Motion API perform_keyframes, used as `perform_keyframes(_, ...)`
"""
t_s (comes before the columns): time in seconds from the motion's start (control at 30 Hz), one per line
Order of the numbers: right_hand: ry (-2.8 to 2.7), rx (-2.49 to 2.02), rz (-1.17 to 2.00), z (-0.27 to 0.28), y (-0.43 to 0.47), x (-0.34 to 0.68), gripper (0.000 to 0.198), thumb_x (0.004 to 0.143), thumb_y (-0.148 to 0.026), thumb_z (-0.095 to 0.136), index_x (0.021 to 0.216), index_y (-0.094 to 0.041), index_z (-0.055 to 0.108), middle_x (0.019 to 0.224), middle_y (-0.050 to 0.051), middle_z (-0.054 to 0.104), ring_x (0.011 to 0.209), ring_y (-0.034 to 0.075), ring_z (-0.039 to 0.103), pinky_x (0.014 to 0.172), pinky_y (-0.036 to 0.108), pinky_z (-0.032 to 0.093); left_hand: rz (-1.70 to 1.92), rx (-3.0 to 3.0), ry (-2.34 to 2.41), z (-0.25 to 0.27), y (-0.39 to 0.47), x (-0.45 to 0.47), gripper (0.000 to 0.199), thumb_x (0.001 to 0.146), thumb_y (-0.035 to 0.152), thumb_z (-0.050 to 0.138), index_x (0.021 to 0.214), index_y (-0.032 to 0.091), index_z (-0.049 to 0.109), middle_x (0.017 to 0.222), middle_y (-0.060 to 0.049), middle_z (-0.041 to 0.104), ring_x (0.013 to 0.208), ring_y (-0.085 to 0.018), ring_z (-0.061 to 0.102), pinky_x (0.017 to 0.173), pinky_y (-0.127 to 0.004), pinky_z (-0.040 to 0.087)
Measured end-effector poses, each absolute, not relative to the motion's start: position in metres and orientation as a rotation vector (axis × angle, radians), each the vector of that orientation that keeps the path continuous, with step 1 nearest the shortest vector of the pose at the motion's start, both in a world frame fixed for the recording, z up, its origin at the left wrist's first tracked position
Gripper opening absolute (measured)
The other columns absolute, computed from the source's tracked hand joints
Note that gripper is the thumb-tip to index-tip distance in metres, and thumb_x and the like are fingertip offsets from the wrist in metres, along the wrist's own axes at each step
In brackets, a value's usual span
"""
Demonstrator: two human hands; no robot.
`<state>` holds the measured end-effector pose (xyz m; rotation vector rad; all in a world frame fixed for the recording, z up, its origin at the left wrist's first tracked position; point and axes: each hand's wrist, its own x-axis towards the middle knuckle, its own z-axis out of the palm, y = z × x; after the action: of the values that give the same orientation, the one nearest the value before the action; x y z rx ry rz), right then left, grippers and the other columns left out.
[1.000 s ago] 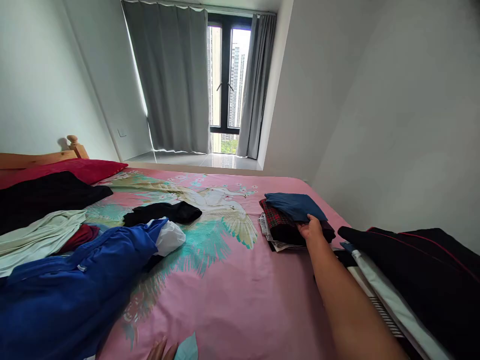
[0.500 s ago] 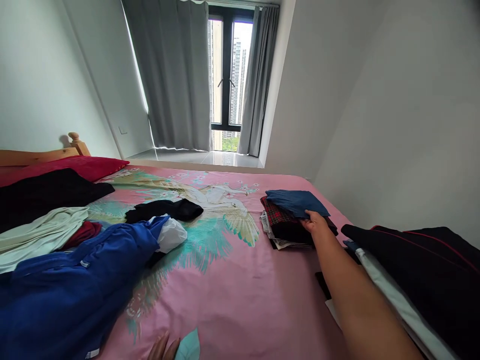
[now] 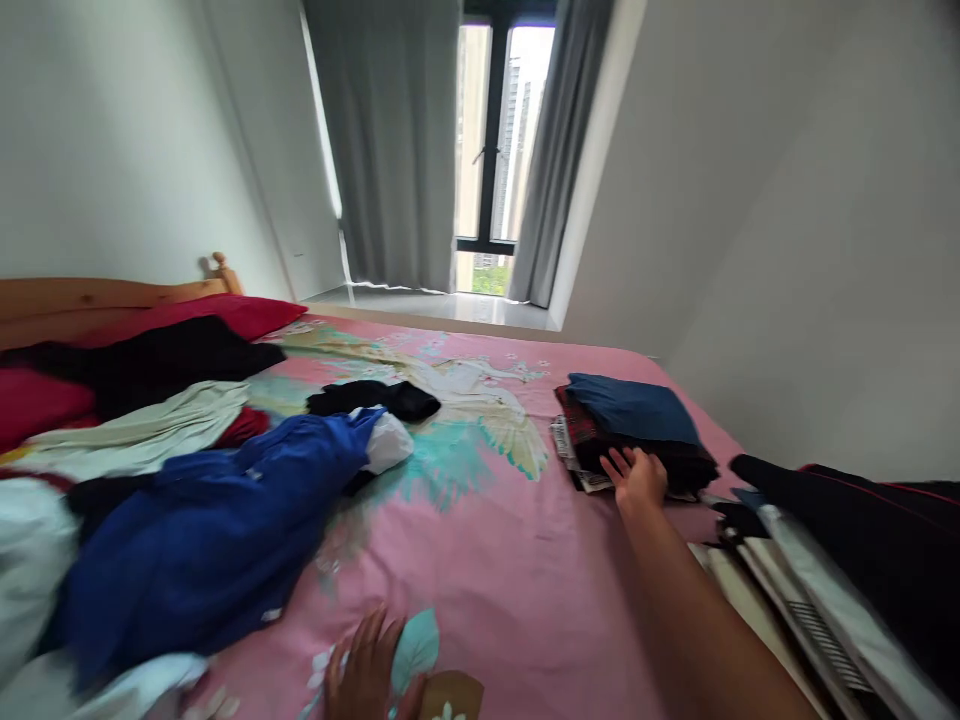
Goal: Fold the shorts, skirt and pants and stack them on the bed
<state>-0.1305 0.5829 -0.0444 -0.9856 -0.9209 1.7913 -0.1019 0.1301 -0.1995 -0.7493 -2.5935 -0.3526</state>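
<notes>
My right hand [image 3: 637,476] is at the near side of a stack of folded clothes, its fingers spread and touching or just in front of the dark layers. A folded blue garment [image 3: 634,405] lies on top of that stack, with a red plaid garment [image 3: 577,415] and black cloth [image 3: 645,452] under it. My left hand [image 3: 369,665] rests on the pink bedsheet [image 3: 510,590] at the bottom of the view, fingers stretched out, holding nothing. Left of it lies a loose pair of blue shorts or trousers [image 3: 217,535].
A taller pile of folded clothes, topped by a black garment with red piping [image 3: 862,530], stands at the right. Loose clothes spread on the left: a pale green garment [image 3: 165,425], a black one [image 3: 180,365], small black cloth [image 3: 382,398]. Behind are a red pillow [image 3: 259,315] and wooden headboard [image 3: 105,300].
My right hand has let go of the blue garment's edge and moved down to the stack's near side, fingers spreading. The view has turned left, and more of my left hand shows.
</notes>
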Motion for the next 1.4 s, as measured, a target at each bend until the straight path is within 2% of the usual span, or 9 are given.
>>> perform_keyframes(0.1,-1.537,-0.882,1.763,-0.104,0.489,-0.098,0.041,0.074,-0.032,0.061,0.113,-0.022,0.052,0.113,0.007,0.057,0.104,0.022,0.057,0.092,0.044,0.047,-0.397,-0.750,-2.669,-0.183,0.129,-0.088,0.050,0.081,0.044,0.053,0.127,0.025,0.050,0.138,-0.008,0.048,0.130,-0.025,0.037,0.109,-0.046,0.021)
perform_keyframes(0.27,-2.668,-0.216,0.800,-0.188,0.325,-0.030,0.043,0.081,-0.034,0.043,0.120,-0.021,0.057,0.136,0.012,0.045,0.130,0.032,0.034,0.107,0.060,0.010,-0.593,-0.635,-2.762,-0.161,0.136,-0.071,0.041,0.085,0.036,0.051,0.125,0.026,0.052,0.137,-0.007,0.047,0.132,-0.024,0.035,0.111,-0.049,0.018)
perform_keyframes(0.43,-2.694,-0.073,0.263,-0.210,0.252,0.005,0.047,0.081,-0.039,0.044,0.125,-0.026,0.056,0.137,0.012,0.045,0.125,0.035,0.039,0.102,0.063,0.015,-0.820,-0.549,-2.775,-0.160,0.135,-0.064,0.036,0.089,0.035,0.046,0.124,0.026,0.054,0.138,-0.006,0.047,0.131,-0.023,0.035,0.112,-0.051,0.018)
perform_keyframes(0.6,-2.655,-0.033,0.308,-0.196,0.253,0.012,0.041,0.085,-0.044,0.041,0.116,-0.026,0.061,0.130,0.007,0.052,0.120,0.029,0.045,0.101,0.053,0.027,-1.008,-0.504,-2.698,-0.158,0.136,-0.057,0.031,0.088,0.032,0.049,0.116,0.022,0.059,0.130,-0.009,0.054,0.128,-0.025,0.040,0.112,-0.054,0.019)
perform_keyframes(0.73,-2.600,-0.053,0.419,-0.186,0.253,0.014,0.041,0.090,-0.045,0.036,0.112,-0.023,0.062,0.125,0.008,0.056,0.119,0.025,0.047,0.102,0.048,0.029,-1.236,-0.455,-2.558,-0.121,0.117,-0.086,0.025,0.090,0.019,0.040,0.100,0.016,0.063,0.100,-0.009,0.067,0.098,-0.018,0.061,0.096,-0.041,0.045)
perform_keyframes(0.83,-2.586,-0.086,0.465,-0.186,0.250,0.014,0.040,0.091,-0.045,0.036,0.110,-0.022,0.063,0.123,0.008,0.057,0.119,0.025,0.048,0.104,0.048,0.027,-1.236,-0.479,-2.478,-0.065,0.077,-0.145,0.023,0.089,0.019,0.045,0.105,0.017,0.061,0.112,-0.008,0.063,0.109,-0.017,0.055,0.099,-0.035,0.043)
perform_keyframes(0.93,-2.564,-0.095,0.457,-0.187,0.248,0.013,0.037,0.091,-0.043,0.038,0.109,-0.022,0.063,0.122,0.007,0.057,0.118,0.024,0.048,0.105,0.047,0.026,-1.196,-0.367,-2.422,-0.003,0.029,-0.209,0.032,0.087,0.019,0.051,0.118,0.011,0.053,0.129,-0.014,0.050,0.124,-0.023,0.043,0.107,-0.044,0.033)
perform_keyframes(1.1,-2.554,-0.107,0.412,-0.187,0.245,0.009,0.032,0.089,-0.038,0.042,0.109,-0.024,0.063,0.122,0.006,0.058,0.117,0.025,0.048,0.104,0.047,0.027,-1.207,-0.313,-2.442,0.056,-0.002,-0.248,0.039,0.090,0.032,0.052,0.121,0.009,0.050,0.120,-0.009,0.053,0.105,-0.024,0.055,0.087,-0.045,0.048)
perform_keyframes(1.4,-2.567,-0.142,0.500,-0.178,0.244,0.008,0.030,0.087,-0.032,0.044,0.109,-0.022,0.061,0.121,0.007,0.058,0.118,0.026,0.047,0.103,0.050,0.027,-1.266,-0.604,-2.611,0.001,0.070,-0.120,0.018,0.083,0.020,0.054,0.095,0.021,0.067,0.080,-0.002,0.070,0.072,-0.014,0.063,0.075,-0.028,0.051)
